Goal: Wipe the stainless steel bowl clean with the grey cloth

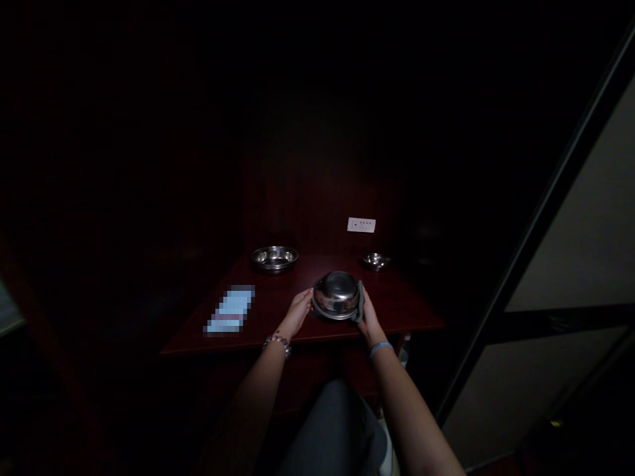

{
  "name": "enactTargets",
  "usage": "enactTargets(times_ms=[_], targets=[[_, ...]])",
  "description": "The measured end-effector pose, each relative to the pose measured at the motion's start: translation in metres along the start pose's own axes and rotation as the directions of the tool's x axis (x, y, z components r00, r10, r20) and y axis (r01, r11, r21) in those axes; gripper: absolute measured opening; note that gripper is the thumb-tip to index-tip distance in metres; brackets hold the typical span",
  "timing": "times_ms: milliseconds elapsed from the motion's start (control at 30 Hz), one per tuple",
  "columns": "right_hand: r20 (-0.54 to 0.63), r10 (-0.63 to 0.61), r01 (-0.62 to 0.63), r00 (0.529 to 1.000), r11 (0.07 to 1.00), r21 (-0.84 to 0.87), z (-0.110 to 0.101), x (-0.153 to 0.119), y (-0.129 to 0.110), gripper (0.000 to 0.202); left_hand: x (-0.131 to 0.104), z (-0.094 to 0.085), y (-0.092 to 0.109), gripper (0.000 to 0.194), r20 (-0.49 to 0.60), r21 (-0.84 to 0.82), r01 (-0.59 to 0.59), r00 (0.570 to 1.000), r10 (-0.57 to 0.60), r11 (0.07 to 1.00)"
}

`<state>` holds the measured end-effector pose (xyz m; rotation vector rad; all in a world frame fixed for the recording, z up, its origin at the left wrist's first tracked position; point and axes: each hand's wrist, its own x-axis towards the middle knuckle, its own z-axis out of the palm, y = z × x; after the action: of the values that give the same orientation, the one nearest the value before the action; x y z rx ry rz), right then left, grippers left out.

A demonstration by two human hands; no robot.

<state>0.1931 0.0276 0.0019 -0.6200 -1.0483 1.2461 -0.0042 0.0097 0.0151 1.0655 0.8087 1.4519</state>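
Observation:
A shiny metal bowl (pixel 337 294) is held bottom up over the front part of a dark red table (pixel 198 337). My left hand (pixel 299 312) grips its left rim, fingers closed on the edge. At the right side my right hand (pixel 368 314) presses a grey cloth (pixel 360 303) against the bowl, with the fingers mostly hidden behind the cloth and bowl. Farther back, a wide metal dish (pixel 274 258) stands at the left, and a smaller metal bowl (pixel 377 262) stands at the right.
A pixelated light blue flat item (pixel 231 311) lies on the table's left side. A white socket plate (pixel 362 225) is on the back wall. Dark walls flank the table, and a black-framed pale panel (pixel 570 264) stands at the right.

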Motion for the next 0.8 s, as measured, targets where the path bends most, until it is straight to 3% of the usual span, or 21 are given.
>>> enactTargets(times_ms=[233,400,800], targets=[[0.010,0.075,-0.075,0.997,0.996,0.043,-0.002,0.001,0.003,0.062,0.004,-0.002,-0.003,0.043,-0.016,-0.077,-0.011,1.000,0.010,0.997],[0.019,0.038,-0.038,0.999,0.999,-0.002,-0.005,0.004,0.008,0.064,0.002,0.001,-0.002,0.046,-0.006,-0.131,-0.030,1.000,0.030,0.991],[0.017,0.022,-0.021,1.000,0.999,-0.045,-0.007,0.007,0.010,0.067,0.003,0.004,-0.003,0.046,0.003,-0.087,-0.081,0.997,0.081,0.993]])
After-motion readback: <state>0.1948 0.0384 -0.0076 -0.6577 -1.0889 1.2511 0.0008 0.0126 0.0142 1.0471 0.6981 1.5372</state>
